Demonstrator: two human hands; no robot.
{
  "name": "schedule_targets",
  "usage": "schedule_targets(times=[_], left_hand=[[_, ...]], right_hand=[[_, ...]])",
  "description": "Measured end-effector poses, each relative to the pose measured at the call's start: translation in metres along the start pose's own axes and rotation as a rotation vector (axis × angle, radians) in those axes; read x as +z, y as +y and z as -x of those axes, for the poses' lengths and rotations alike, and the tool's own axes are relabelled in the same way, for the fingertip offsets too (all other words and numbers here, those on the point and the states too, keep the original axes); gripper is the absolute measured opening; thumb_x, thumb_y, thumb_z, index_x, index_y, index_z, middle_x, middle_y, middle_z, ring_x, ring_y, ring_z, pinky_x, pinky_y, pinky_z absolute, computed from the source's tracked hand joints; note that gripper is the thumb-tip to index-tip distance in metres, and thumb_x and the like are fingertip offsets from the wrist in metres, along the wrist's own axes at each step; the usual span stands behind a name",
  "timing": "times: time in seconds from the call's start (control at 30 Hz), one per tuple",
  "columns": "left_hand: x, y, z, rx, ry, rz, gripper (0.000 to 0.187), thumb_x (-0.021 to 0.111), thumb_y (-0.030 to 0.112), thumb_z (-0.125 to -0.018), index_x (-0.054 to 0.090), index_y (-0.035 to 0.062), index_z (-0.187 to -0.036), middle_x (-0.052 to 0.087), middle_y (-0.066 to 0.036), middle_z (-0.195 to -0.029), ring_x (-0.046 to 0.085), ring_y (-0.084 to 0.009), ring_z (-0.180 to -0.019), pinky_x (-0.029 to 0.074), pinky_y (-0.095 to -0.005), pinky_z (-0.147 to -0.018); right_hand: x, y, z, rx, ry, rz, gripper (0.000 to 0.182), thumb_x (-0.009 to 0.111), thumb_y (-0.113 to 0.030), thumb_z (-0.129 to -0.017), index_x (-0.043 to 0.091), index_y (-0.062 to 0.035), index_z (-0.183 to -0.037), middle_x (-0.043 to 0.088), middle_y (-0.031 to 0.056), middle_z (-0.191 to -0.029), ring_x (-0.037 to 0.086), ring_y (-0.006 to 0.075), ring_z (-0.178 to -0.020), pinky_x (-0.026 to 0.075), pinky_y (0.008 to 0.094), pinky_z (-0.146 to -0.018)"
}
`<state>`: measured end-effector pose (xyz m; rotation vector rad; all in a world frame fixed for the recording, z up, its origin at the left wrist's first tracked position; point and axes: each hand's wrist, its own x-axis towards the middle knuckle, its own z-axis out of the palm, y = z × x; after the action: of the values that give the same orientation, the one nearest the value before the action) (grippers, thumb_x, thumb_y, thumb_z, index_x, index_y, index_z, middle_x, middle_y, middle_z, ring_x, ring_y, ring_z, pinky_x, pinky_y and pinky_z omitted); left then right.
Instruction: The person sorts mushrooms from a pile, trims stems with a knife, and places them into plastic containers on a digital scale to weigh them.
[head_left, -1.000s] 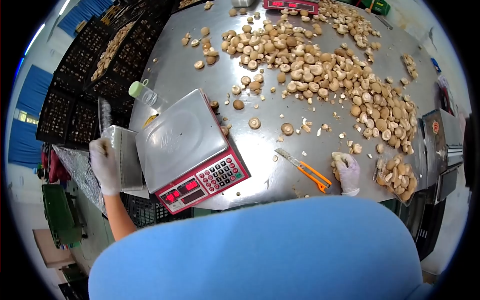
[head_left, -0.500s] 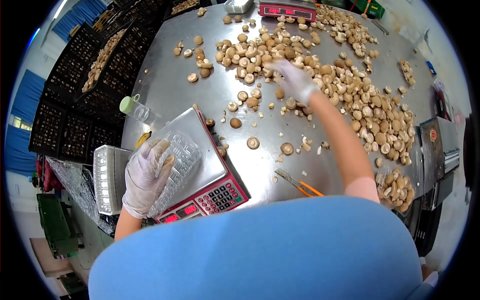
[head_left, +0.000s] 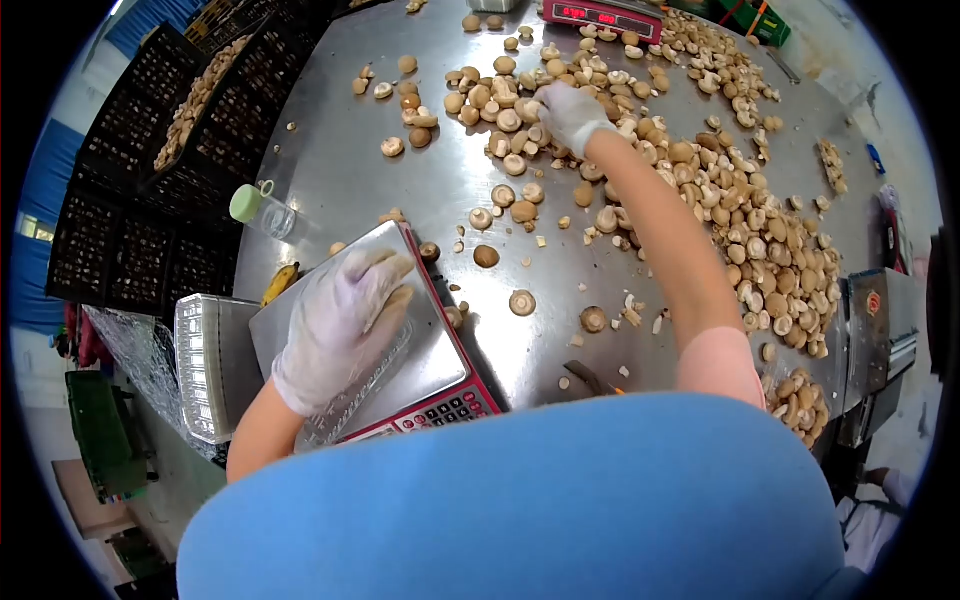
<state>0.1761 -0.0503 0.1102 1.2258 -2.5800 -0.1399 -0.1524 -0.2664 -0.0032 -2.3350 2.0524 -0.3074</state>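
My left hand (head_left: 345,325), in a whitish glove, is over the metal plate of a red scale (head_left: 440,350). Its fingers are bent together above a clear plastic tray (head_left: 385,370) that lies partly under the hand; the grip itself is hidden. My right hand (head_left: 573,115), gloved too, reaches into the heap of mushrooms (head_left: 770,250) on the steel table (head_left: 370,190). Its fingers are curled down at the mushrooms, and what they hold, if anything, is hidden. Loose mushrooms (head_left: 486,256) lie between the two hands.
Stacked clear trays (head_left: 215,370), a banana (head_left: 280,284) and a green-capped bottle (head_left: 262,210) are left of the scale. Black crates (head_left: 110,240) stand beyond the left edge. Another red scale (head_left: 605,16) is at the back. A bag of mushrooms (head_left: 798,402) sits at the right.
My left hand has moved right and up over the tray, which sits lower on the scale. My right hand has curled its fingers at the heap. The view has shifted slightly.
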Motion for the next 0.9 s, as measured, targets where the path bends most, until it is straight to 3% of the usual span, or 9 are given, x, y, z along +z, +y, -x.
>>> schedule_targets(times=[0.2,0.27,0.4,0.47,0.53,0.6,0.67,0.77,0.9], left_hand=[[0.038,0.046,-0.053,0.025,0.003,0.343,0.054,0.070,0.013,-0.090,0.050,0.0080,-0.140,0.059,-0.015,-0.121,0.063,-0.0268,-0.106,0.053,-0.0354,-0.089],[0.071,0.069,-0.063,0.302,0.086,0.478,0.066,0.067,0.015,-0.093,0.038,0.0073,-0.151,0.056,-0.018,-0.126,0.062,-0.0276,-0.111,0.052,-0.0354,-0.093],[0.100,0.118,-0.039,0.421,-0.387,0.626,0.064,0.070,0.015,-0.090,0.044,0.0061,-0.147,0.063,-0.017,-0.113,0.066,-0.0310,-0.099,0.054,-0.0353,-0.088],[0.104,0.146,-0.034,0.392,-0.731,0.636,0.058,0.069,0.012,-0.088,0.050,0.0051,-0.142,0.065,-0.016,-0.101,0.067,-0.0300,-0.091,0.055,-0.0334,-0.083],[0.105,0.158,-0.026,0.435,-0.748,0.666,0.054,0.068,0.011,-0.086,0.052,0.0041,-0.138,0.065,-0.014,-0.098,0.067,-0.0264,-0.090,0.055,-0.0322,-0.082],[0.107,0.162,-0.025,0.475,-0.761,0.689,0.051,0.067,0.009,-0.085,0.055,0.0031,-0.134,0.065,-0.013,-0.094,0.067,-0.0228,-0.089,0.055,-0.0311,-0.080],[0.109,0.155,-0.031,0.322,-0.707,0.859,0.042,0.066,0.010,-0.083,0.058,0.0023,-0.124,0.062,-0.009,-0.090,0.065,-0.0171,-0.084,0.054,-0.0296,-0.077],[0.120,0.120,-0.061,0.022,-0.852,1.040,0.031,0.066,0.008,-0.081,0.059,-0.0001,-0.110,0.061,-0.007,-0.086,0.061,-0.0137,-0.081,0.052,-0.0285,-0.072],[0.117,0.109,-0.116,-0.225,-0.726,0.899,0.020,0.070,0.011,-0.080,0.061,-0.0012,-0.093,0.060,-0.005,-0.076,0.059,-0.0110,-0.076,0.050,-0.0289,-0.067]], right_hand=[[-0.087,-0.037,0.174,-0.043,-0.146,-0.800,0.028,0.063,-0.033,-0.096,0.075,-0.0107,-0.108,0.068,0.0097,-0.081,0.064,0.0183,-0.072,0.051,0.0298,-0.066],[-0.082,-0.043,0.233,0.038,-0.184,-1.091,0.026,0.064,-0.029,-0.094,0.074,-0.0078,-0.105,0.066,0.0103,-0.080,0.061,0.0178,-0.069,0.050,0.0301,-0.065],[-0.053,-0.021,0.341,-0.467,0.218,-0.483,0.019,0.064,-0.021,-0.092,0.070,-0.0064,-0.103,0.068,0.0115,-0.088,0.063,0.0256,-0.075,0.051,0.0337,-0.069],[-0.049,-0.012,0.399,-0.167,-0.104,-0.744,0.018,0.063,-0.016,-0.091,0.070,-0.0066,-0.104,0.069,0.0103,-0.093,0.065,0.0267,-0.081,0.052,0.0345,-0.071],[-0.050,0.008,0.450,-0.251,0.016,-0.515,0.018,0.066,-0.017,-0.090,0.070,-0.0067,-0.104,0.070,0.0099,-0.094,0.066,0.0280,-0.088,0.054,0.0343,-0.076],[-0.069,0.028,0.505,0.303,-0.339,-0.876,0.026,0.071,-0.023,-0.087,0.071,-0.0096,-0.110,0.070,0.0101,-0.096,0.067,0.0292,-0.092,0.055,0.0355,-0.081],[-0.111,0.041,0.536,0.295,-0.539,-0.582,0.043,0.076,-0.030,-0.084,0.068,-0.0150,-0.123,0.069,0.0122,-0.107,0.067,0.0304,-0.098,0.054,0.0370,-0.086],[-0.100,0.056,0.557,0.445,-0.137,-0.347,0.063,0.076,-0.031,-0.083,0.055,-0.0212,-0.141,0.062,0.0146,-0.125,0.066,0.0329,-0.104,0.053,0.0397,-0.090],[-0.132,0.043,0.425,0.356,-0.072,-0.254,0.080,0.074,-0.027,-0.085,0.034,-0.0279,-0.154,0.047,0.0201,-0.143,0.060,0.0396,-0.117,0.052,0.0436,-0.097]])
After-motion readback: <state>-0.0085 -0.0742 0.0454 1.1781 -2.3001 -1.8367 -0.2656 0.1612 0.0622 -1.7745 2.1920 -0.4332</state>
